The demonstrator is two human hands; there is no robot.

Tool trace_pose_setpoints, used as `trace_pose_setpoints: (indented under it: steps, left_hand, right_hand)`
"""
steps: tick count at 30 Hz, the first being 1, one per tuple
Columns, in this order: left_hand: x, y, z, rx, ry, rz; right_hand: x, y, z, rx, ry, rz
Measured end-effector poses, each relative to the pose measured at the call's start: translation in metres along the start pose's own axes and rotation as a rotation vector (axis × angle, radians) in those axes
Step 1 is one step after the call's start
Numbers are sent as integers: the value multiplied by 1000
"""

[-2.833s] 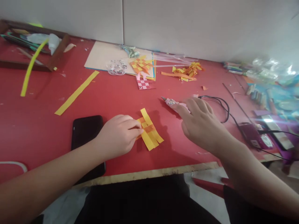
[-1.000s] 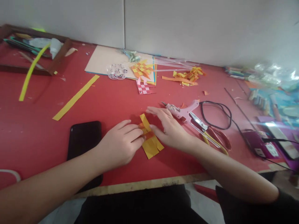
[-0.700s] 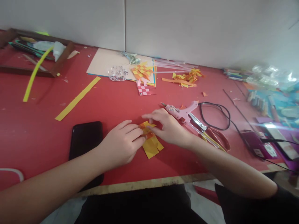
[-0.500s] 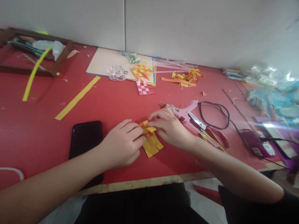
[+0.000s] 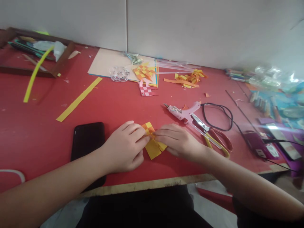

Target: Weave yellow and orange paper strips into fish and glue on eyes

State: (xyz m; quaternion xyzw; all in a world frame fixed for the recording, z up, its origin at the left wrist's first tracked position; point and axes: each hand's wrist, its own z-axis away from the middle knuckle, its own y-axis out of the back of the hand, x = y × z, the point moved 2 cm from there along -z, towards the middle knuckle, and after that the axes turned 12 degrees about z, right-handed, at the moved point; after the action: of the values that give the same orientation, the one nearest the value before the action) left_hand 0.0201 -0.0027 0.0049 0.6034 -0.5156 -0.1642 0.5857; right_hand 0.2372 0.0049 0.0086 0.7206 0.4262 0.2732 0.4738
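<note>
Between my hands, near the table's front edge, lies a small weave of yellow and orange paper strips (image 5: 153,149). My left hand (image 5: 127,145) is closed on its left side, fingertips at the woven part. From the right, my right hand (image 5: 179,141) has its fingers together on the same weave, covering part of the crossing strips. The loose yellow ends point toward me. A black phone (image 5: 87,139) lies just left of my left hand, partly under the forearm.
A pink glue gun (image 5: 182,113) and scissors (image 5: 212,134) lie right of my hands. Farther back are a red-and-white woven paper fish (image 5: 146,90), a yellow-orange woven piece (image 5: 143,72), paper scraps (image 5: 191,78) and a dish of small beads (image 5: 119,74). A yellow strip (image 5: 79,99) lies left.
My right hand has moved down and slightly right over the weave, its fingers now pressed together on it. The raised strip end has come down flat. My left hand has hardly moved.
</note>
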Motion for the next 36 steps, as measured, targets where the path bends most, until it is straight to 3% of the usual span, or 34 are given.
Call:
trace_pose_setpoints:
  steps: [16, 24, 36]
  left_hand:
    - [4, -6, 1, 42, -16, -42]
    - [5, -4, 1, 47, -21, -38]
    - [3, -5, 2, 48, -3, 0]
  right_hand:
    - [-11, 1, 6, 20, -40, 69]
    - [-5, -5, 3, 67, -196, -39]
    - [-11, -1, 11, 23, -61, -17]
